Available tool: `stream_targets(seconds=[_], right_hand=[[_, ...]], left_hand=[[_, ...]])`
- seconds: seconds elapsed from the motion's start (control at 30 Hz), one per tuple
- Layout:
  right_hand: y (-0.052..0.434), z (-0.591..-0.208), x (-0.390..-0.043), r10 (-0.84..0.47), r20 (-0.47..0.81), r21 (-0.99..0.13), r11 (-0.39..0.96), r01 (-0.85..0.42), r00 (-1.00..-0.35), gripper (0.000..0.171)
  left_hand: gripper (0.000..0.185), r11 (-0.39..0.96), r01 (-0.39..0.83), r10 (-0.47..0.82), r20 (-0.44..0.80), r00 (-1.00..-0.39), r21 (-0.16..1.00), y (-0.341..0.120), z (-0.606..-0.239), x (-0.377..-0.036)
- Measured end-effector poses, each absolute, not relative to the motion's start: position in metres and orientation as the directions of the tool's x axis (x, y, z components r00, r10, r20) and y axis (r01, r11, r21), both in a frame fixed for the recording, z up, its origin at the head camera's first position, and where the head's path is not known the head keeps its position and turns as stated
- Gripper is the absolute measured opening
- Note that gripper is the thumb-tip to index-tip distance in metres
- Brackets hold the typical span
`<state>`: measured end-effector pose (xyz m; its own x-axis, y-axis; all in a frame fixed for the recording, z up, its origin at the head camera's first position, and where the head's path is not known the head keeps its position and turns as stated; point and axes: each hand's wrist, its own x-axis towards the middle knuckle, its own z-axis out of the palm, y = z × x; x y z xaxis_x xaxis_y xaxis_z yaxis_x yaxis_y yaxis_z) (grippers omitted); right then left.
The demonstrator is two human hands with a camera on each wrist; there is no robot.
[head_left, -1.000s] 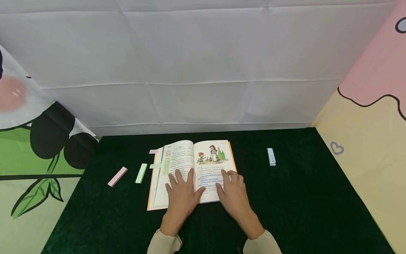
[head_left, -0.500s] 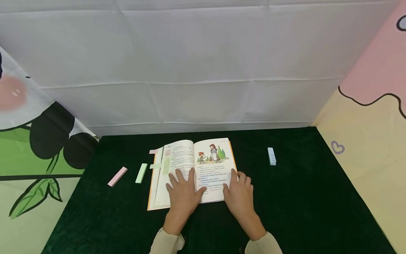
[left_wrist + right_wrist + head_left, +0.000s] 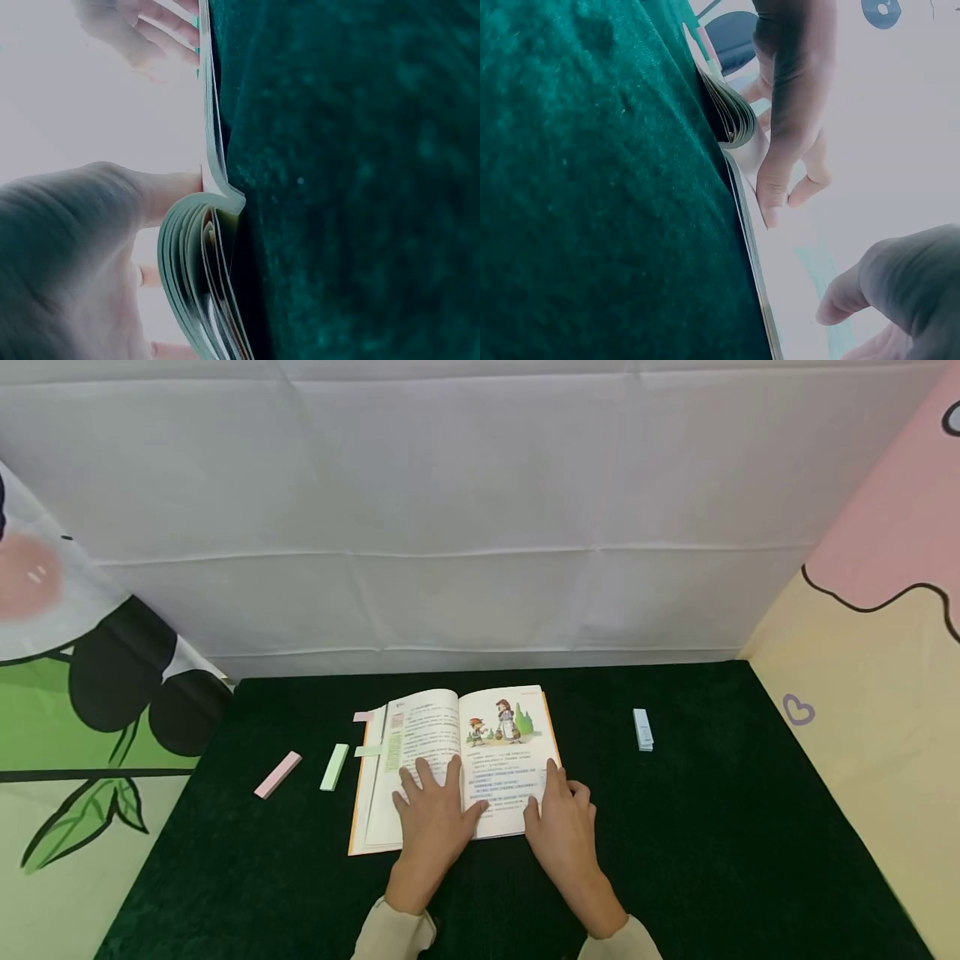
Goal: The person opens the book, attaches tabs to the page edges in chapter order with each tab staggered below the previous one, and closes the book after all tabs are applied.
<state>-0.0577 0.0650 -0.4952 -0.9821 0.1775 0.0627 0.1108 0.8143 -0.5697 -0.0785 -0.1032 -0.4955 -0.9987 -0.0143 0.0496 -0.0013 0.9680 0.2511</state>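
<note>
An open book [image 3: 495, 768] lies on the dark green cloth, printed text on both pages and a drawing of two figures at the top right. My left hand [image 3: 431, 818] rests with spread fingers across the lower left page, its thumb reaching over the fold onto the right page. In the left wrist view that thumb [image 3: 169, 191] presses down beside the gutter. My right hand [image 3: 562, 831] is at the right page's lower outer edge, index finger extended along it and the other fingers slightly bent. Its thumb [image 3: 847, 296] is over the page in the right wrist view.
Pink [image 3: 362, 717] and green [image 3: 367, 751] tabs stick out from the book's left side. Left of it lie a pink strip [image 3: 277, 775] and a green strip [image 3: 333, 767]. To the right is a pale blue strip pad [image 3: 642, 730]. A white cloth wall [image 3: 480, 527] stands behind.
My right hand has shifted right, from over the lower right page to its outer edge, uncovering more highlighted text. The left hand stays nearly in place.
</note>
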Motion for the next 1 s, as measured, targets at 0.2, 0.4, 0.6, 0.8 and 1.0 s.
stream_targets(seconds=[0.2,0.4,0.6,0.8,1.0], right_hand=[[0.068,-0.495,-0.060,0.205,0.032,-0.601,0.786,0.145,-0.978,0.068],[0.068,-0.497,-0.063,0.208,0.012,-0.589,0.792,0.161,-0.978,0.071],[0.070,-0.499,-0.065,0.215,0.012,-0.586,0.793,0.168,-0.976,0.072],[0.070,-0.499,-0.067,0.213,0.010,-0.557,0.813,0.172,-0.977,0.071],[0.069,-0.501,-0.067,0.210,-0.004,-0.540,0.823,0.179,-0.978,0.071]], left_hand=[[0.082,0.963,0.009,-0.001,0.037,-0.999,0.270,-0.105,-0.496,-0.080],[0.068,0.959,0.037,0.036,0.008,-0.999,0.282,-0.106,-0.493,-0.077],[0.067,0.964,0.051,0.054,-0.004,-0.999,0.262,-0.110,-0.494,-0.077],[0.064,0.959,0.045,0.058,-0.037,-0.998,0.281,-0.112,-0.494,-0.077],[0.063,0.953,0.053,0.066,-0.033,-0.997,0.297,-0.114,-0.494,-0.075]])
